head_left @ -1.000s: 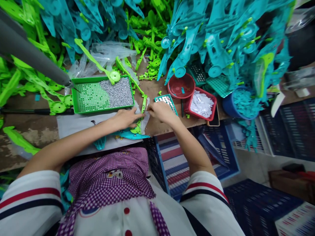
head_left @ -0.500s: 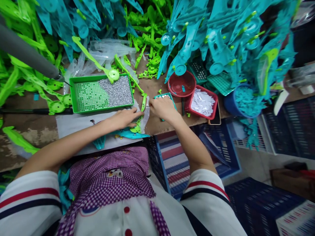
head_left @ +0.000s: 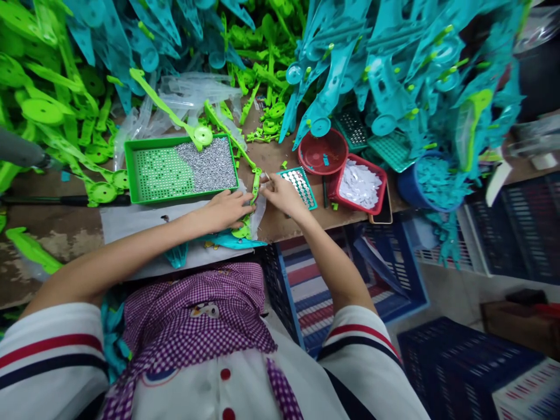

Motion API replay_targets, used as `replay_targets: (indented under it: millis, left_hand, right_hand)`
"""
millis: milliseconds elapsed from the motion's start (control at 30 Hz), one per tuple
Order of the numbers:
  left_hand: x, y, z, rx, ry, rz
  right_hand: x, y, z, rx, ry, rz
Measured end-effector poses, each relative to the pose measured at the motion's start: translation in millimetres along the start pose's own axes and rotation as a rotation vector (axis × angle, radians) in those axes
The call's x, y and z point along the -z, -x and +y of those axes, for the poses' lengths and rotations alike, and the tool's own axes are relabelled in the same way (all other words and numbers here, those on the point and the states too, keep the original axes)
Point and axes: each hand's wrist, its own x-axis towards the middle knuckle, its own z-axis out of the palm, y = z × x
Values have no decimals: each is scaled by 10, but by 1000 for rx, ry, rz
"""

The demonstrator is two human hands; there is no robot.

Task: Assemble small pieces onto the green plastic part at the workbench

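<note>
My left hand (head_left: 226, 209) lies over the lower part of a lime-green plastic piece (head_left: 256, 179), its fingers bent and slightly apart against it. Under that piece is a teal part (head_left: 234, 240) on a white sheet (head_left: 125, 224). My right hand (head_left: 282, 195) is at the right side of the green piece, thumb and forefinger drawn together near it; whatever they pinch is too small to make out. Just beyond the right hand sits a teal tray (head_left: 303, 185) of round silvery discs. A green tray (head_left: 164, 197) with small metal pieces stands behind my left hand.
Red bowl (head_left: 322, 150), red basket of white pieces (head_left: 359, 182) and blue bucket of teal parts (head_left: 440, 178) stand to the right. Heaps of lime (head_left: 39, 111) and teal parts (head_left: 341, 70) fill the back. A grey tool (head_left: 21, 150) hangs at left. Blue crates (head_left: 420, 291) are below.
My right hand has shifted slightly left and down off the teal tray, showing more discs. My left hand has moved slightly, staying on the green piece. The grey tool has swung away left.
</note>
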Motion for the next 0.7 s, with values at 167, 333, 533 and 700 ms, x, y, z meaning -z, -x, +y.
replay_targets:
  millis: [167,333,533,700]
  left_hand:
    - [0,25,7,16,25,12]
    - [-80,41,-35,46,62,62]
    - [-51,39,-15,94,67,23]
    - [-28,34,-17,79,66,19]
  right_hand:
    - [-55,128,14,-151,152,31]
    - [-67,150,-15,-165,131,-47]
    - [-183,149,-11,-177,-125,67]
    - [-360,111,103,-97,-518,65]
